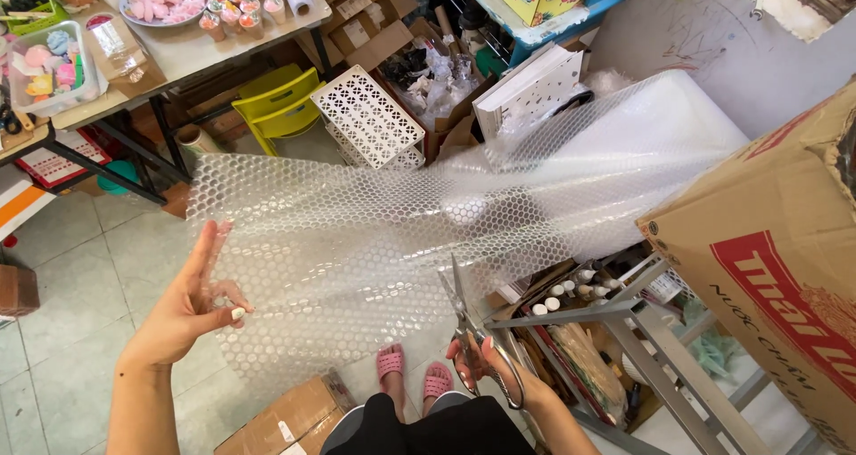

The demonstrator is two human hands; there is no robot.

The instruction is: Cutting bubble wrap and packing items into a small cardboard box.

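Head view, frame centre: left hand [192,303] pinches bubble wrap sheet [357,232] taut, apparently so scissors [473,330], gripped by right hand [495,370], cut cleanly.

Pale tiled floor [80,268], cluttered table [192,54], white scuffed wall [713,45] — daylit.

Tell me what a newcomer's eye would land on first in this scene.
First, the wide sheet of bubble wrap stretched across the middle, pulled off a roll at upper right. The left hand pinches its left edge, while the right hand works scissors into its lower edge. A big brown cardboard box fills the right side.
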